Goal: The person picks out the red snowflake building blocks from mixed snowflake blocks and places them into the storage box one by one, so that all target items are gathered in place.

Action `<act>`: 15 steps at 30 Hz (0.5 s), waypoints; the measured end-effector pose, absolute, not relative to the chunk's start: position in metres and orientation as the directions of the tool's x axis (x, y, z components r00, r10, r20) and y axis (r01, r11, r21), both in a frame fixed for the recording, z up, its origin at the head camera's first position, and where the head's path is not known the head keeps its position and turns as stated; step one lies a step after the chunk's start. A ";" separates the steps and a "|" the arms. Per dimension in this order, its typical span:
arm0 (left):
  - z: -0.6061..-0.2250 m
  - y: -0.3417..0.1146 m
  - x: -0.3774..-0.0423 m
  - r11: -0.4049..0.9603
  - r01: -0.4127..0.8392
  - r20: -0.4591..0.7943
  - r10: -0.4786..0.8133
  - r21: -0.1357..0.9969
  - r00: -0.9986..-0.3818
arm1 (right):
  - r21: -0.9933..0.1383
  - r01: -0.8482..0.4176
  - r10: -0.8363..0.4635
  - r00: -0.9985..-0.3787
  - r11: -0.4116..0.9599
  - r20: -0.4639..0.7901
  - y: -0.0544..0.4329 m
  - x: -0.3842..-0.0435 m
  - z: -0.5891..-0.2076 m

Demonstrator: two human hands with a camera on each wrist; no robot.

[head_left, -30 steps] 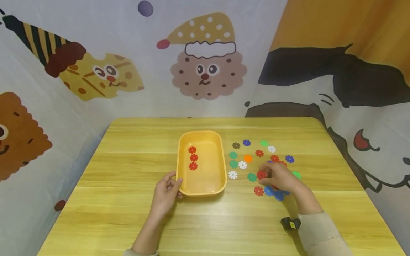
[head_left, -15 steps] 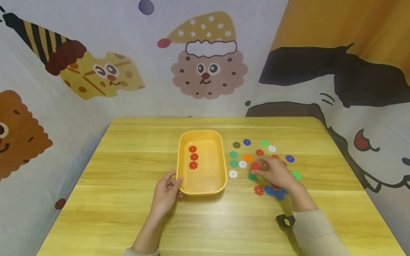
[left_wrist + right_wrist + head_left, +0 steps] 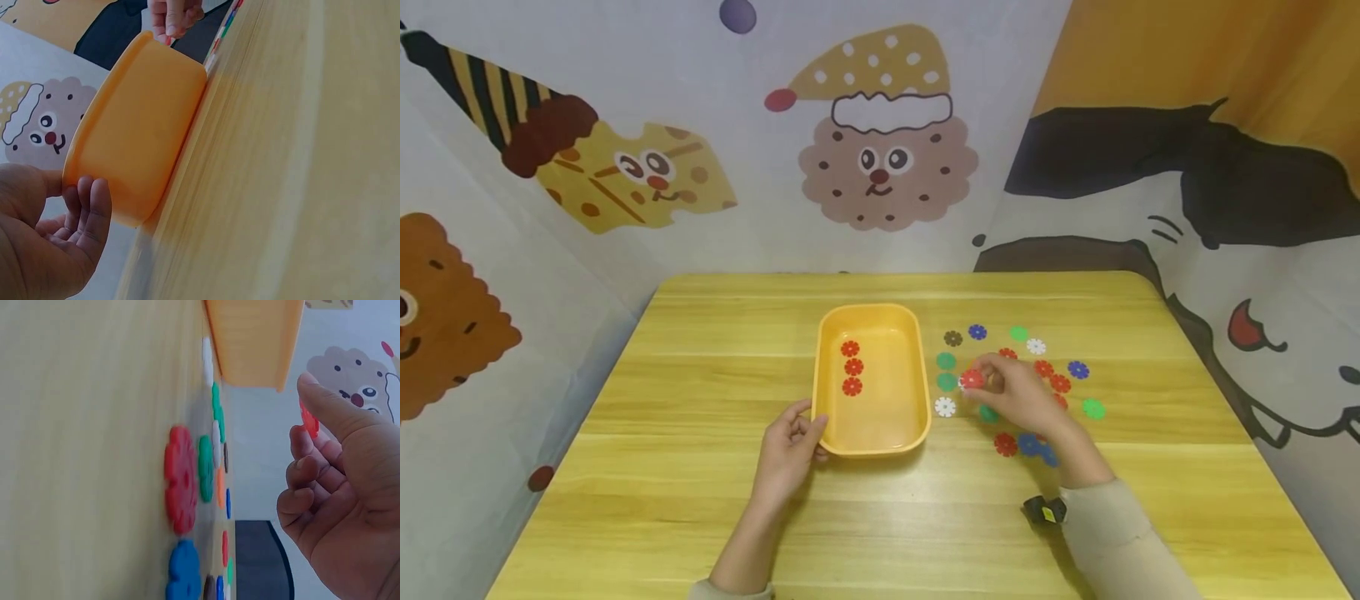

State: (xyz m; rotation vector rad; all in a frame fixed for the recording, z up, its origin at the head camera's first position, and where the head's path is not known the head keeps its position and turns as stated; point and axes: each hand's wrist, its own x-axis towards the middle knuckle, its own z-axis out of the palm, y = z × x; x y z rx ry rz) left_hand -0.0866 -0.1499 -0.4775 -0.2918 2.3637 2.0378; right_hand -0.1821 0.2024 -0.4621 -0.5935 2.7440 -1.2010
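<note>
My left hand (image 3: pixel 787 450) grips the near left corner of a yellow-orange plastic tray (image 3: pixel 815 367), thumb over the rim and fingers beneath it; the left wrist view shows the same grip on the tray's wall (image 3: pixel 131 119). Three red snowflake discs (image 3: pixel 853 367) lie in a column on the left part of the tray floor. Between thumb and fingertips my right hand (image 3: pixel 1022 400) pinches another red snowflake disc (image 3: pixel 972 379), held above the table to the right of the tray. In the right wrist view that red disc (image 3: pixel 309 420) stands raised well off the tabletop.
Right of the tray, loose discs are spread on the wooden table (image 3: pixel 700 500): green (image 3: pixel 946 361), white (image 3: pixel 945 407), blue (image 3: pixel 1078 369), brown (image 3: pixel 953 338) and several red (image 3: pixel 1006 444). A black wrist device (image 3: pixel 1043 510) sits by the right sleeve. A cartoon-print cloth (image 3: pixel 700 250) hangs behind.
My right hand has lifted the red disc from among the loose ones and carried it left toward the tray. The left hand and tray have stayed in place.
</note>
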 end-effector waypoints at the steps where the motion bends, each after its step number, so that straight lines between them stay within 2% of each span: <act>1: -0.478 -0.150 -0.087 0.139 -0.145 -0.126 -0.137 0.980 -0.983 | -0.723 -0.320 -0.386 -0.919 0.613 0.079 0.200 -0.182 -0.461; 15: -0.476 -0.151 -0.086 0.153 -0.130 -0.113 -0.117 0.980 -0.987 | -0.752 -0.357 -0.429 -0.897 0.553 0.111 0.176 -0.184 -0.455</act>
